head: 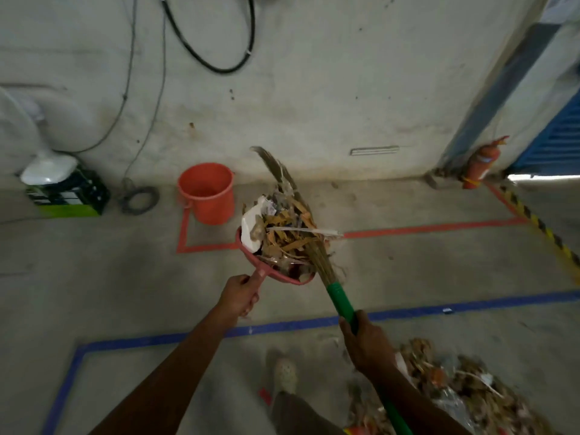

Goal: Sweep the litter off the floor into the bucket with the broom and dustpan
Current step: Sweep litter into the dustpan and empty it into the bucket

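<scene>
Loaded dustpan (284,246) is gripped by left hand (240,296), broom (340,304) gripped by right hand (365,343), bristles pinning litter (292,233) for carry to far bucket (207,193).

There is one bucket (207,196), one dustpan (260,265), one broom (340,301), one litter pile (455,387), one fan (47,171), one crate (69,196) and one fire extinguisher (478,164). Two hands show: a left hand (240,296) and a right hand (365,343).

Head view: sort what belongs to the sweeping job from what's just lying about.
Job in hand: broom, held by the right hand; dustpan, held by the left hand, heaped with litter; orange bucket; loose litter pile.

Just lying about: white fan; green crate; coiled cable; fire extinguisher.
</scene>
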### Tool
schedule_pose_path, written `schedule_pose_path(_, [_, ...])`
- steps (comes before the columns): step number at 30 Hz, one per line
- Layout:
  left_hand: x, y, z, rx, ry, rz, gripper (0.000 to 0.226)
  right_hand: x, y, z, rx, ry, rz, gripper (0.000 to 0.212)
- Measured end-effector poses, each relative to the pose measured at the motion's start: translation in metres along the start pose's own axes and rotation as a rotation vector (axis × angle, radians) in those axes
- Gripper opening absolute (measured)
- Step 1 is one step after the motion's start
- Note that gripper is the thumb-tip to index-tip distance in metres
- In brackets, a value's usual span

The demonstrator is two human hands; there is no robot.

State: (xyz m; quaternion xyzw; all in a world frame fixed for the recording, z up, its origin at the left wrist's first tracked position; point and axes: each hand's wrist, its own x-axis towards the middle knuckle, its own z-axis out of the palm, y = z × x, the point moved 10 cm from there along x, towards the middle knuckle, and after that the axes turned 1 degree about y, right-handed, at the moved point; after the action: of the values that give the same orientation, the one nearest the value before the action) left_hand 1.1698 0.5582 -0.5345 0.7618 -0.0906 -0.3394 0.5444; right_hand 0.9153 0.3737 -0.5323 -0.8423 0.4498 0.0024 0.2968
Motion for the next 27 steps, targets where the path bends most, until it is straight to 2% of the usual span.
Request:
schedule_pose_path(7, [0.123,0.031,-0.114,-0.017,0.115,-0.013,0.056,0.134,-0.128,0.06,-0.014,-0.105,-0.107,0.031])
schedule_pose_path(17, [0.28,0.094,-0.255,-0.022,0.242,-0.061,0.049,0.293,-0.309,0.103,-0.041,-0.2,-0.164,0.034])
schedule_pose_path(27, [0.466,0.116,-0.363,-0.003,0.194,-0.097,0.055,0.434,-0.438,0.167,-0.084,-0.171,-0.104,0.03])
